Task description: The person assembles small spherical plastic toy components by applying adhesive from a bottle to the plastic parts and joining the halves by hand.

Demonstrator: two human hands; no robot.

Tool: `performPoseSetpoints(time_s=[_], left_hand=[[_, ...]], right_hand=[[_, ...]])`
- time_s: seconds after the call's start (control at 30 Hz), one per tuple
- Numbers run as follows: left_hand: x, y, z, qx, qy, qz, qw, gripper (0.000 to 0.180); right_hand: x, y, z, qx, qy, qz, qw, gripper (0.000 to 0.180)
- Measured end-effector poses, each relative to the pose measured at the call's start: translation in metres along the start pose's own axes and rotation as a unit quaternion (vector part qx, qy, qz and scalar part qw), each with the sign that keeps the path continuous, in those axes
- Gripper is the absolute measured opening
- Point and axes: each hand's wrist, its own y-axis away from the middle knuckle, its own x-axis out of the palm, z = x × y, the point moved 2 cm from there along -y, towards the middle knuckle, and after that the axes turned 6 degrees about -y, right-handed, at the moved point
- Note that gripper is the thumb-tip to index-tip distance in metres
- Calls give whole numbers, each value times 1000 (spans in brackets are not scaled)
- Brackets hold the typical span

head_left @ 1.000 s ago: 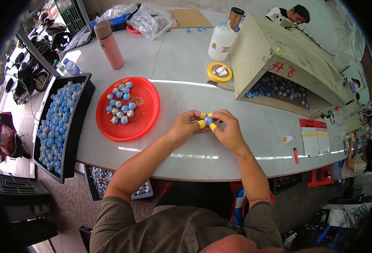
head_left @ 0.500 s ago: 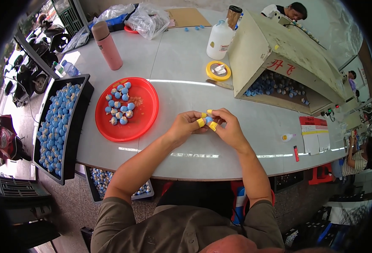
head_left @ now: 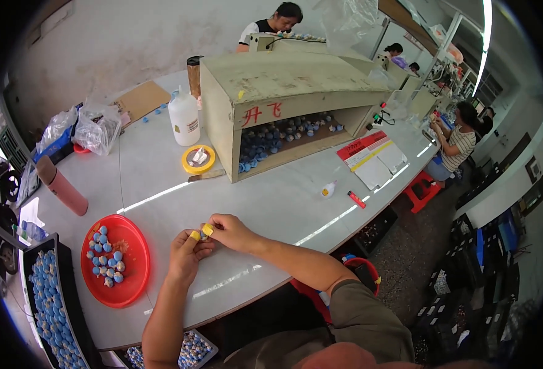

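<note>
Both hands meet above the grey table, left of the view's middle, with yellow tape wrapped on some fingertips. Between them is a small blue ball-like piece [head_left: 202,235], mostly covered by the fingers. My left hand [head_left: 186,257] pinches it from the near left side. From the right, my right hand [head_left: 233,234] closes its thumb and fingers on the same piece. Left of my hands lies a red round plate [head_left: 135,261] with several blue-and-beige balls [head_left: 107,267] on it. Beyond the plate stands a black crate [head_left: 68,273] filled with similar balls.
A cream metal box [head_left: 222,92] with blue pieces inside its open front stands beyond my hands. Near it are a white bottle [head_left: 184,120], yellow tape roll [head_left: 189,166] and knife [head_left: 206,176]. A pink flask [head_left: 65,189] stands far left. Co-workers sit behind and at right.
The view has swung right, so table things appear farther left and more of the room shows. My hands stay together at the blue piece, and my right fingers have closed more over it.
</note>
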Motion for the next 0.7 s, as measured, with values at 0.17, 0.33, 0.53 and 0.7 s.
performPoseSetpoints(time_s=[0.17, 0.33, 0.53, 0.7], left_hand=[[12, 0, 0, 21, -25, -33, 999, 20], [10, -1, 3, 26, -23, -31, 999, 21], [12, -4, 9, 71, -30, -33, 997, 21], [10, -5, 14, 86, -30, -34, 995, 20]], right_hand=[[6, 7, 1, 19, 62, -62, 996, 29], [9, 10, 7, 18, 58, -69, 996, 29], [17, 15, 5, -31, 51, -101, 993, 24], [19, 16, 0, -55, 53, -113, 991, 20]])
